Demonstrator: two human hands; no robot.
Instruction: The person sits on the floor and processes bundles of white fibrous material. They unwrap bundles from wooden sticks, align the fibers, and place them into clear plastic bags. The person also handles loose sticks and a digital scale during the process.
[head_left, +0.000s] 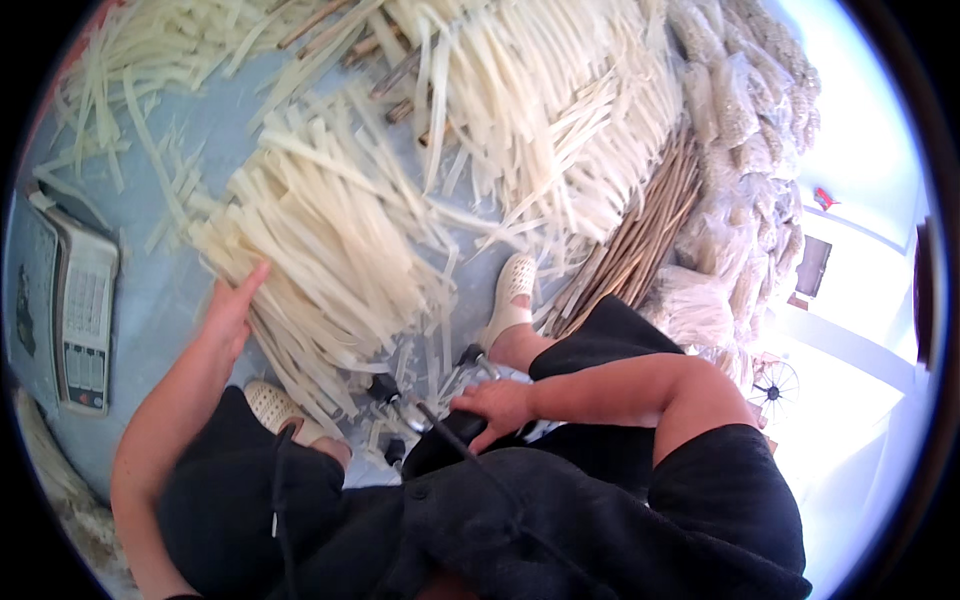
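Note:
Pale, flat dried strips (322, 247) lie in a large loose bundle on the floor before me. My left hand (236, 311) is at the bundle's left edge, thumb against the strips and fingers pointing down its side; some fingertips are hidden. My right hand (495, 409) rests on the front of a black seat (442, 442) between my legs, fingers spread over it. Casters (384, 388) of the seat's base show just ahead of it. More pale strips (525, 97) are heaped beyond the bundle, partly over wooden sticks.
A scale (86, 315) stands at the far left. Thin wooden sticks (637, 232) lie right of my foot in a cream perforated shoe (517, 285). Filled clear plastic bags (739, 187) are stacked behind them. Loose strips (142, 45) lie at upper left, and broken pieces litter the floor.

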